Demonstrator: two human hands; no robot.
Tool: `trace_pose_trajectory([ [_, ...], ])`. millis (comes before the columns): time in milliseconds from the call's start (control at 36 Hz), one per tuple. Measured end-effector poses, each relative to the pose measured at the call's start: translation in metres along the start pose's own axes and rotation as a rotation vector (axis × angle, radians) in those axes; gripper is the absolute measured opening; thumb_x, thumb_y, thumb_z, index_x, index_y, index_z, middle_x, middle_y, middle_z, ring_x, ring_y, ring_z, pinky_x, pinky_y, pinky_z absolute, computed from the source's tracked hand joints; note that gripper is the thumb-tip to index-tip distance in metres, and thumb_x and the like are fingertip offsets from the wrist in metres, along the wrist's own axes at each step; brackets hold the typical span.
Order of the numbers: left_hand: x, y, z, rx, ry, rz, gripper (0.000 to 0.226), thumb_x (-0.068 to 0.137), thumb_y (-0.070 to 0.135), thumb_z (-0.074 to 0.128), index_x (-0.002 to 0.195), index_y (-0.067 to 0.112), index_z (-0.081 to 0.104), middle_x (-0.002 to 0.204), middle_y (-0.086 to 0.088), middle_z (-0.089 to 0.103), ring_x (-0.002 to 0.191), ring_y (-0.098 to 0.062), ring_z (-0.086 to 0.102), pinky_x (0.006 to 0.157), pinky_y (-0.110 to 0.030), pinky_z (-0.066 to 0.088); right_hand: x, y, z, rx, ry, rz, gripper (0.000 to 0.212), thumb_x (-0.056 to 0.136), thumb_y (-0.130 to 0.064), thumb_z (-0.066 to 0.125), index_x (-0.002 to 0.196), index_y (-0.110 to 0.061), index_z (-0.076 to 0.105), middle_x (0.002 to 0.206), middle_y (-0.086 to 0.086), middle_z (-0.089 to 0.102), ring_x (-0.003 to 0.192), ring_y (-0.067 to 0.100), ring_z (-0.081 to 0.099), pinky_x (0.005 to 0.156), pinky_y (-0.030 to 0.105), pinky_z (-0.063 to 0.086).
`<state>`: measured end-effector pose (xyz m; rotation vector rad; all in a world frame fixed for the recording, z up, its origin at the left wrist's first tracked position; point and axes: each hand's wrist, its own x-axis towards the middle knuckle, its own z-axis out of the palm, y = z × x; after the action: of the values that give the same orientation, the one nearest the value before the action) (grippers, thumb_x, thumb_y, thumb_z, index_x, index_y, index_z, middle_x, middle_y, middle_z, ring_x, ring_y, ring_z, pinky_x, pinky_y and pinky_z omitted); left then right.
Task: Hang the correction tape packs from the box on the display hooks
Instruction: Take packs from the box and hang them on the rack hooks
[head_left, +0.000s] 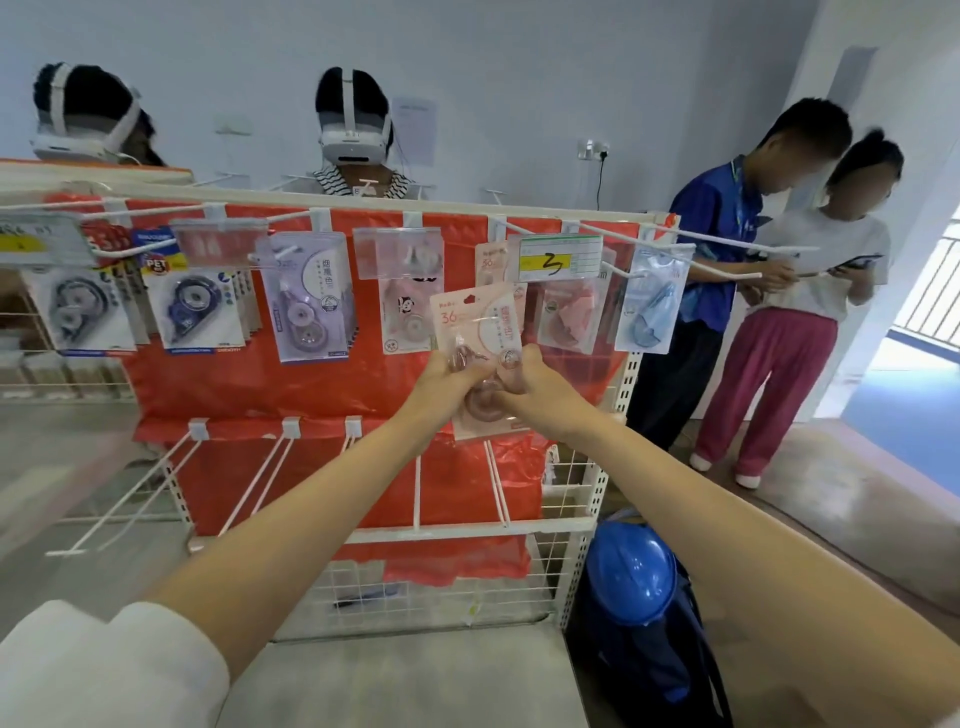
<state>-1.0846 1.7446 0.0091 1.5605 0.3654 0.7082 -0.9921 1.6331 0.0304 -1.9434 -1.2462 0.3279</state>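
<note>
At the red display rack (249, 384), most top-row hooks already carry correction tape packs, while the lower hooks jut out bare; I judge the job partly done. I hold a pink pack (480, 332) up before the rack, just below the hook with the price tag marked 3 (561, 258), not yet threaded. My left hand (447, 376) and right hand (530, 382) both pinch its lower half.

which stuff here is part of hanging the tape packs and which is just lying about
Part of the job:
pink pack, gripped by left hand and right hand
top hooks
hung packs

Just lying about:
blue helmet
dark backpack
empty lower hooks
</note>
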Motion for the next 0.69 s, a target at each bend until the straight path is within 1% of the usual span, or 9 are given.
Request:
trace_pose_trajectory([
  [56, -0.002, 0.001, 0.0, 0.067, 0.007, 0.0, 0.029, 0.09, 0.024, 0.065, 0.114, 0.022, 0.049, 0.113, 0.001, 0.064, 0.106, -0.013, 0.062, 0.097, -0.031, 0.049, -0.002, 0.002, -0.002, 0.014, 0.036, -0.018, 0.052, 0.088, -0.023, 0.068, 0.124, -0.007, 0.033, 0.107, -0.004, 0.054, 0.1, 0.014, 0.055, 0.064, 0.01, 0.039],
  [111, -0.002, 0.0, -0.004, 0.18, 0.001, 0.006, 0.052, 0.078, 0.047, 0.069, 0.12, 0.024, 0.049, 0.12, 0.003, 0.063, 0.113, -0.014, 0.06, 0.1, -0.038, 0.047, -0.003, 0.004, -0.006, 0.033, 0.06, -0.033, 0.051, 0.088, -0.02, 0.067, 0.126, -0.01, 0.034, 0.107, -0.007, 0.055, 0.1, 0.01, 0.055, 0.065, 0.007, 0.039],
  [167, -0.002, -0.002, -0.007, 0.31, -0.023, 0.018, 0.066, 0.072, 0.059, 0.067, 0.123, 0.021, 0.052, 0.12, 0.003, 0.065, 0.112, -0.015, 0.061, 0.1, -0.042, 0.048, -0.004, 0.007, -0.01, 0.042, 0.082, -0.047, 0.05, 0.089, -0.017, 0.066, 0.127, -0.009, 0.035, 0.114, -0.001, 0.058, 0.103, 0.013, 0.056, 0.074, 0.015, 0.042],
  [250, -0.006, 0.0, -0.007, 0.49, -0.04, 0.058, 0.033, 0.092, 0.041, 0.058, 0.107, 0.011, 0.059, 0.104, -0.004, 0.068, 0.1, -0.021, 0.065, 0.094, -0.043, 0.051, -0.005, 0.009, -0.018, 0.057, 0.136, -0.056, 0.046, 0.09, -0.017, 0.065, 0.124, -0.005, 0.036, 0.116, 0.003, 0.058, 0.104, 0.016, 0.056, 0.084, 0.027, 0.043],
  [306, -0.007, -0.002, -0.007, 0.607, -0.067, 0.098, 0.022, 0.095, 0.032, 0.056, 0.095, 0.01, 0.059, 0.087, -0.004, 0.069, 0.087, -0.021, 0.065, 0.088, -0.04, 0.052, -0.005, 0.011, -0.023, 0.09, 0.167, -0.043, 0.046, 0.091, -0.017, 0.064, 0.126, -0.005, 0.036, 0.114, 0.002, 0.058, 0.104, 0.016, 0.056, 0.086, 0.028, 0.044],
  [361, -0.007, -0.006, -0.008, 0.722, -0.111, 0.141, 0.011, 0.094, 0.025, 0.059, 0.095, 0.013, 0.06, 0.086, 0.0, 0.066, 0.085, -0.018, 0.063, 0.084, -0.032, 0.05, -0.004, 0.012, -0.027, 0.137, 0.192, -0.02, 0.047, 0.091, -0.017, 0.064, 0.127, -0.007, 0.035, 0.109, -0.001, 0.06, 0.103, 0.017, 0.059, 0.088, 0.031, 0.047],
  [417, -0.008, -0.007, -0.009, 0.817, -0.145, 0.18, 0.011, 0.092, 0.021, 0.061, 0.1, 0.013, 0.061, 0.089, 0.001, 0.064, 0.084, -0.015, 0.06, 0.08, -0.026, 0.048, -0.003, 0.016, -0.031, 0.165, 0.206, -0.01, 0.047, 0.09, -0.016, 0.065, 0.126, -0.011, 0.037, 0.109, 0.001, 0.063, 0.104, 0.02, 0.062, 0.094, 0.04, 0.05],
  [472, -0.007, -0.01, -0.01, 0.87, -0.17, 0.224, 0.013, 0.091, 0.019, 0.061, 0.101, 0.012, 0.062, 0.09, -0.001, 0.065, 0.085, -0.017, 0.061, 0.081, -0.029, 0.05, -0.003, 0.02, -0.035, 0.178, 0.224, 0.002, 0.047, 0.088, -0.016, 0.067, 0.125, -0.013, 0.038, 0.111, 0.001, 0.063, 0.105, 0.021, 0.062, 0.095, 0.045, 0.05],
  [694, -0.001, -0.015, -0.019, 1.023, -0.168, 0.355, 0.012, 0.088, 0.019, 0.061, 0.098, 0.013, 0.063, 0.092, -0.003, 0.066, 0.086, -0.019, 0.061, 0.082, -0.037, 0.051, 0.0, 0.031, -0.041, 0.213, 0.237, 0.06, 0.046, 0.086, -0.023, 0.07, 0.122, -0.019, 0.043, 0.119, 0.0, 0.061, 0.111, 0.02, 0.059, 0.101, 0.046, 0.046],
])
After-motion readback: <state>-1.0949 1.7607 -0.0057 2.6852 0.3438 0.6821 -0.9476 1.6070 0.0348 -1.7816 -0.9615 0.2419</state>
